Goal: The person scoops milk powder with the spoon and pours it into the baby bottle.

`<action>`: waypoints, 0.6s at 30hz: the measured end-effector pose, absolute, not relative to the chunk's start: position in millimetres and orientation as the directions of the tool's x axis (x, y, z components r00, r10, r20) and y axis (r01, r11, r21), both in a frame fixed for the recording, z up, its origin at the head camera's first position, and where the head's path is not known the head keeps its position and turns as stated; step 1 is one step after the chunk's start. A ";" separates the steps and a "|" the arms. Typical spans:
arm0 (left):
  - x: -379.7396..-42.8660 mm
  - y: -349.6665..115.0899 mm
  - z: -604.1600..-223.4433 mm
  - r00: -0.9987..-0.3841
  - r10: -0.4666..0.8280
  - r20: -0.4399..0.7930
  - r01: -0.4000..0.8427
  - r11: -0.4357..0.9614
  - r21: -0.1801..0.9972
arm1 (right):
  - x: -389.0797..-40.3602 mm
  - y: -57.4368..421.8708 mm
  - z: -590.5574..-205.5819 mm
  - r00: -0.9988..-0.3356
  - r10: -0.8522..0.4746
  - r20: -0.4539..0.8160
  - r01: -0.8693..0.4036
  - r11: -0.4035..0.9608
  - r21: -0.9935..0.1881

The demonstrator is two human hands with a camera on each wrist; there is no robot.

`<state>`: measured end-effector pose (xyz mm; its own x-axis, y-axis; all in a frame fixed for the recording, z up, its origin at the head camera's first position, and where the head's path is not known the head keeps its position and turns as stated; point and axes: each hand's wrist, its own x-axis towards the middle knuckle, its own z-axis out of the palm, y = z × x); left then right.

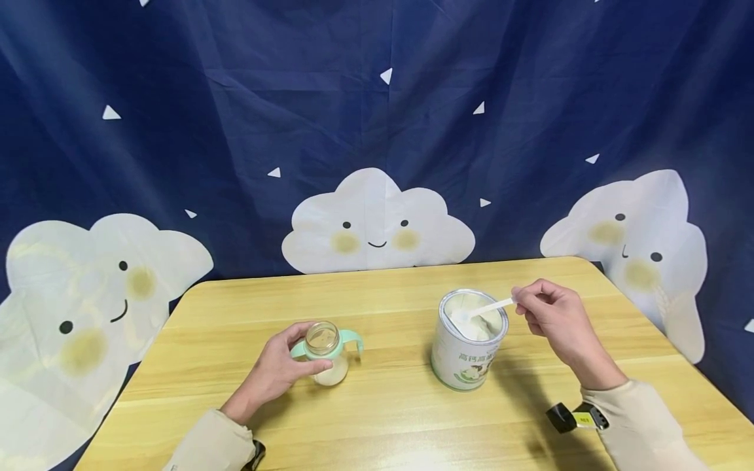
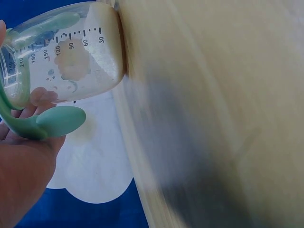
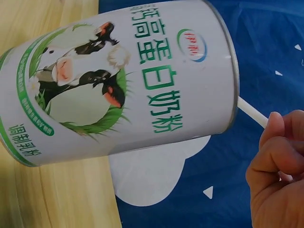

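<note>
My left hand (image 1: pixel 277 367) holds a clear baby bottle (image 1: pixel 333 374) around its upper part, thumb in front and fingers behind. The bottle stands upright on the table, its mouth uncovered, with two mint-green handles (image 1: pixel 352 337). In the left wrist view, pale powder (image 2: pixel 107 33) lies in its bottom below the printed scale. To the right stands an open milk powder can (image 1: pixel 458 360) with a cow picture (image 3: pixel 80 71) on its side. Between thumb and fingers, my right hand (image 1: pixel 559 322) pinches the white handle of a scoop (image 1: pixel 493 306), whose far end reaches into the can; its bowl cannot be made out clearly.
Both things stand on a light wooden table (image 1: pixel 389 418). Behind it hangs a dark blue cloth (image 1: pixel 330 118) printed with smiling clouds and white triangles. A black device (image 1: pixel 574 417) is strapped at the right wrist.
</note>
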<state>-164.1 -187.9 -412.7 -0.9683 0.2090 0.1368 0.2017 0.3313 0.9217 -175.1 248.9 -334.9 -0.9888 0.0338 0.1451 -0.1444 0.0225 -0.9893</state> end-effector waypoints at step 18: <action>-163.8 -187.3 -412.5 -0.972 0.200 0.125 0.185 0.319 0.929 | -180.6 244.9 -336.1 -0.999 0.007 0.048 -0.045 0.223 -0.974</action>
<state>-163.8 -187.3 -412.5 -0.9719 0.1996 0.1250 0.1851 0.3193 0.9294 -180.6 244.9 -336.1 -0.9988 0.0072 0.0478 -0.0450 0.2227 -0.9739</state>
